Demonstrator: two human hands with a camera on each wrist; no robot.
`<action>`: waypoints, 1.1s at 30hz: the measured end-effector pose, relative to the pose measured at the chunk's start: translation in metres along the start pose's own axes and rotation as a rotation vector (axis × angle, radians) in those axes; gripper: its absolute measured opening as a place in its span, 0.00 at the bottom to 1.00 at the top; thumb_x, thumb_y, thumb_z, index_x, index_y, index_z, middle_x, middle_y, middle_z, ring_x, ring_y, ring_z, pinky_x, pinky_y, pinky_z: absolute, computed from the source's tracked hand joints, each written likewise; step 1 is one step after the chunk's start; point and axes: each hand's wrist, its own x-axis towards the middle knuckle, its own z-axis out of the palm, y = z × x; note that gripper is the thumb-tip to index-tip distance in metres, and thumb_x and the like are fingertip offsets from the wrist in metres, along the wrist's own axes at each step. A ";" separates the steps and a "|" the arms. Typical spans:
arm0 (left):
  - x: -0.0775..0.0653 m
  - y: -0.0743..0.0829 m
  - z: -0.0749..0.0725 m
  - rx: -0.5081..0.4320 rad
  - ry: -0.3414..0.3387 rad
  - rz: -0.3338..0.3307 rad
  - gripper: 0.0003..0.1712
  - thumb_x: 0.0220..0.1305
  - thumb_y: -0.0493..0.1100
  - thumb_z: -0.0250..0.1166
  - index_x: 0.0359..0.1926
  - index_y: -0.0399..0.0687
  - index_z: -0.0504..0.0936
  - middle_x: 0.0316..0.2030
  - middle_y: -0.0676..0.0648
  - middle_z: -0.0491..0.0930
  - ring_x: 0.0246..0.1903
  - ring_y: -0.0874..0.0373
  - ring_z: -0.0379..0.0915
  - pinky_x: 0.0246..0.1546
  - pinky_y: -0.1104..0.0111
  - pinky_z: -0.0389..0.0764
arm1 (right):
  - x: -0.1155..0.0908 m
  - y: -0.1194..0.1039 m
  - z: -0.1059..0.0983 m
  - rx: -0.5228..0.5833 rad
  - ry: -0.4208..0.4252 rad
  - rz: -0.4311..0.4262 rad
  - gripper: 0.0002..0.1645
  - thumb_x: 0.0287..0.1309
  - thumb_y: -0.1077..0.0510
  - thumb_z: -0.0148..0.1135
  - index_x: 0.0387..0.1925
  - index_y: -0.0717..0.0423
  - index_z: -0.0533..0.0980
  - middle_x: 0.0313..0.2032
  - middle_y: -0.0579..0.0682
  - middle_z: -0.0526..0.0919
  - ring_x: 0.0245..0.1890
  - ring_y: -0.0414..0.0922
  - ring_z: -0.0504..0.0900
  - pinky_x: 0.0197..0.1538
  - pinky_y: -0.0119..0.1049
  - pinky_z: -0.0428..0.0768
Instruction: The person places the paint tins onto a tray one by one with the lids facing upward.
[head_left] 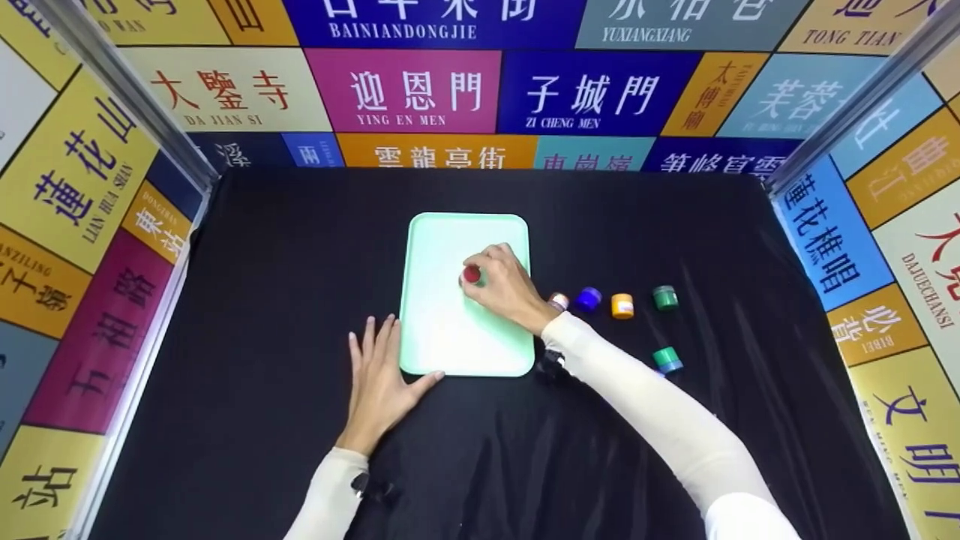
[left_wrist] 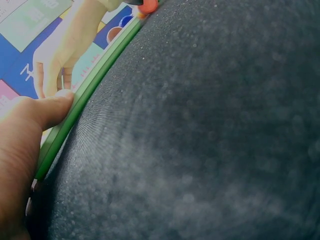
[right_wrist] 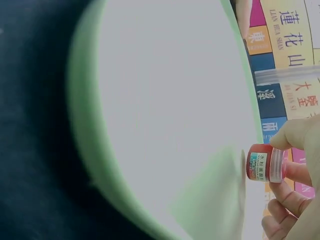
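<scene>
A pale green tray [head_left: 465,345] lies on the black cloth in the middle of the head view. Over its upper right part my right hand [head_left: 504,283] pinches a small red paint jar [right_wrist: 260,163] between thumb and fingers. The right wrist view shows the jar's printed label and its clear-edged lid end towards the fingers; whether it touches the tray I cannot tell. My left hand [head_left: 380,375] lies at the tray's lower left corner with fingers spread along the side. Its thumb [left_wrist: 59,103] presses on the green rim in the left wrist view.
Right of the tray stand a blue jar [head_left: 589,299], an orange jar [head_left: 622,306] and a dark green jar [head_left: 665,298]. A pale-topped jar [head_left: 559,301] sits partly behind my right wrist. Nearer me is a green-and-blue jar [head_left: 667,359]. Printed panels wall the back and sides.
</scene>
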 end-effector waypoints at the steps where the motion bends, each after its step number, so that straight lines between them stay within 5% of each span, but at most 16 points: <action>1: 0.000 0.000 0.000 -0.001 0.001 0.002 0.68 0.62 0.76 0.73 0.84 0.32 0.61 0.82 0.31 0.61 0.86 0.31 0.42 0.84 0.35 0.32 | 0.002 0.001 0.000 0.003 -0.005 0.013 0.14 0.68 0.56 0.74 0.50 0.59 0.90 0.45 0.56 0.88 0.51 0.56 0.80 0.56 0.45 0.82; 10: -0.001 0.001 0.001 -0.006 0.042 0.025 0.68 0.60 0.75 0.75 0.83 0.31 0.63 0.81 0.30 0.64 0.85 0.29 0.45 0.83 0.32 0.35 | 0.016 0.009 0.002 0.071 -0.002 0.104 0.14 0.68 0.54 0.73 0.47 0.59 0.86 0.44 0.54 0.89 0.54 0.55 0.80 0.58 0.45 0.81; 22: -0.002 0.001 0.000 0.003 0.031 0.019 0.68 0.61 0.74 0.75 0.84 0.31 0.62 0.81 0.31 0.63 0.85 0.30 0.44 0.83 0.33 0.35 | 0.019 0.015 0.014 0.204 0.031 0.115 0.16 0.63 0.58 0.76 0.49 0.63 0.86 0.47 0.58 0.88 0.53 0.57 0.80 0.61 0.47 0.78; 33: 0.001 -0.002 0.000 0.015 0.010 0.009 0.68 0.62 0.76 0.73 0.84 0.33 0.61 0.82 0.32 0.63 0.86 0.31 0.44 0.84 0.35 0.34 | 0.008 0.020 -0.012 0.315 0.065 0.107 0.25 0.63 0.50 0.83 0.55 0.61 0.87 0.53 0.54 0.88 0.60 0.53 0.79 0.67 0.47 0.77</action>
